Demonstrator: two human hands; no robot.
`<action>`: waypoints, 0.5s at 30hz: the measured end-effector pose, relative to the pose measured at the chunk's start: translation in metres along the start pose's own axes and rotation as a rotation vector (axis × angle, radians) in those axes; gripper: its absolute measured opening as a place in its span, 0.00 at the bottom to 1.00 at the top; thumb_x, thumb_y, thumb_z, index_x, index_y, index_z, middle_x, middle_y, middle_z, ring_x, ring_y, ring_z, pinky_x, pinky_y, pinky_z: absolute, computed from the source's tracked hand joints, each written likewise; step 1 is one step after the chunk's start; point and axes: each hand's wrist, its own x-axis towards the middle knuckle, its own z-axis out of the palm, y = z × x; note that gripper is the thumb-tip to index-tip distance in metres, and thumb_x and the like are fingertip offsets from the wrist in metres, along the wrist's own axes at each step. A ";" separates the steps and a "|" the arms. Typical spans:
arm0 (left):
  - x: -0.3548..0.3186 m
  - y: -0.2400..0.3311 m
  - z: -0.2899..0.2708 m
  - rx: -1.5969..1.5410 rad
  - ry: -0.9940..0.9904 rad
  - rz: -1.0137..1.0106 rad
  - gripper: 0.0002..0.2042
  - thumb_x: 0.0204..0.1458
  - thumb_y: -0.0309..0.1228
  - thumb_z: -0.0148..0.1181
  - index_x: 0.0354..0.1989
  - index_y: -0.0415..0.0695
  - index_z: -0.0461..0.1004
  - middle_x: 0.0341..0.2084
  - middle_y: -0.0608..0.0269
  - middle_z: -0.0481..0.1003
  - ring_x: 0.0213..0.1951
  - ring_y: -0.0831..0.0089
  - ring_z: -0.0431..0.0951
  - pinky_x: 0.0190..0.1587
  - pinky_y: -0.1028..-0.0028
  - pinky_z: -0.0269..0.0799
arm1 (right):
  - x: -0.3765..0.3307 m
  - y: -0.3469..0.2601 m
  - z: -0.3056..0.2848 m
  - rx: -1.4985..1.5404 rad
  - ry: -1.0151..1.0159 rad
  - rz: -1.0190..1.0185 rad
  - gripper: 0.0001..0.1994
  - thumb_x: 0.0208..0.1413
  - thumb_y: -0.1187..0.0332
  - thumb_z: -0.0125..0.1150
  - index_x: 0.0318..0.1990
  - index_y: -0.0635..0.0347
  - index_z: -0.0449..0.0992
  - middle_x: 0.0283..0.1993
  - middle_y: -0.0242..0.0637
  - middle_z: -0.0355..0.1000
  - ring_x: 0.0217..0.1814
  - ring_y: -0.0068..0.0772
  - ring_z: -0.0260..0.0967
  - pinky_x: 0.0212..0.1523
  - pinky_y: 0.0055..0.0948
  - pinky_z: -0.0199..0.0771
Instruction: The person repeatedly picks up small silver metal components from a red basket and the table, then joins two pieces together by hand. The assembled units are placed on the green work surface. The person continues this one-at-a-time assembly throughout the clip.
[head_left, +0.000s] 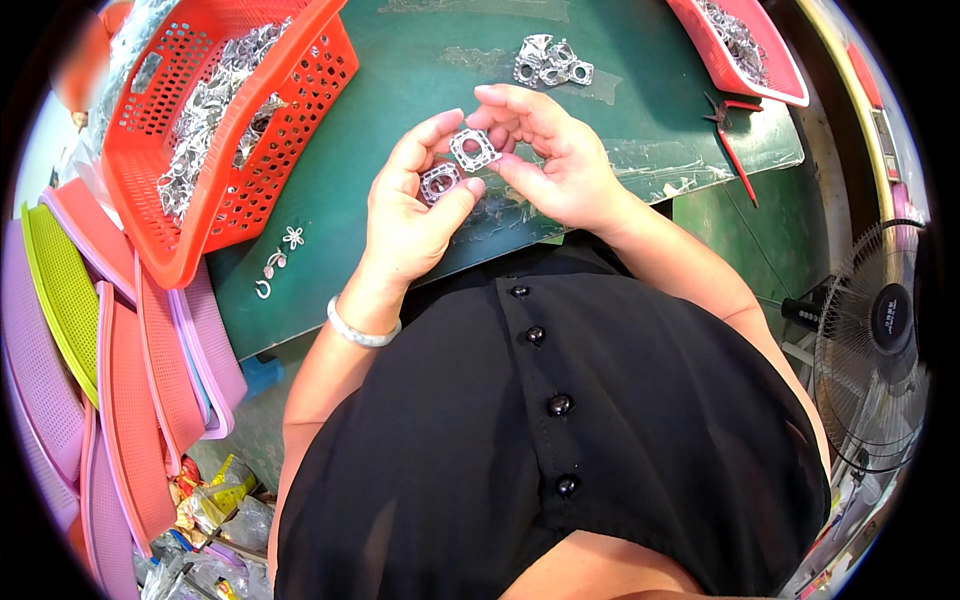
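Between the thumb and fingers of my left hand (405, 205) is a silver openwork square metal piece (439, 183). My right hand (565, 160) pinches a similar silver square piece (471, 149) with a round hole in its middle. The two pieces are close together, corner toward corner; whether they touch is hard to tell. Both hands are over the near edge of the green table (400, 100). Beyond my right hand lies a small pile of silver metal pieces (552, 62).
A red basket (305, 120) of silver metal parts stands at left, with small flower-shaped pieces (285, 250) near it. A pink basket (785, 88) and red-handled pliers (735, 150) are at right. Stacked coloured baskets (130, 400) lean at left; a fan (870, 340) stands at right.
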 end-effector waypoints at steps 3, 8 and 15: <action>0.000 0.000 0.001 -0.006 0.003 0.000 0.27 0.45 0.17 0.59 0.56 0.36 0.59 0.43 0.61 0.69 0.45 0.77 0.69 0.47 0.79 0.67 | 0.001 0.001 0.002 -0.025 0.029 -0.033 0.27 0.43 0.86 0.54 0.55 0.62 0.62 0.42 0.37 0.68 0.36 0.23 0.65 0.39 0.22 0.69; 0.000 0.001 0.004 -0.018 0.036 0.005 0.27 0.44 0.18 0.60 0.55 0.37 0.59 0.42 0.60 0.70 0.43 0.78 0.70 0.45 0.79 0.68 | 0.000 0.003 0.003 -0.069 0.060 -0.065 0.27 0.40 0.85 0.55 0.53 0.61 0.64 0.40 0.37 0.70 0.34 0.24 0.67 0.36 0.22 0.71; 0.000 -0.003 0.004 0.046 0.068 0.044 0.27 0.44 0.19 0.60 0.55 0.39 0.61 0.40 0.62 0.71 0.41 0.79 0.71 0.43 0.80 0.68 | 0.000 0.001 0.003 -0.129 0.062 -0.091 0.27 0.40 0.85 0.55 0.53 0.61 0.64 0.41 0.37 0.71 0.33 0.25 0.68 0.36 0.23 0.72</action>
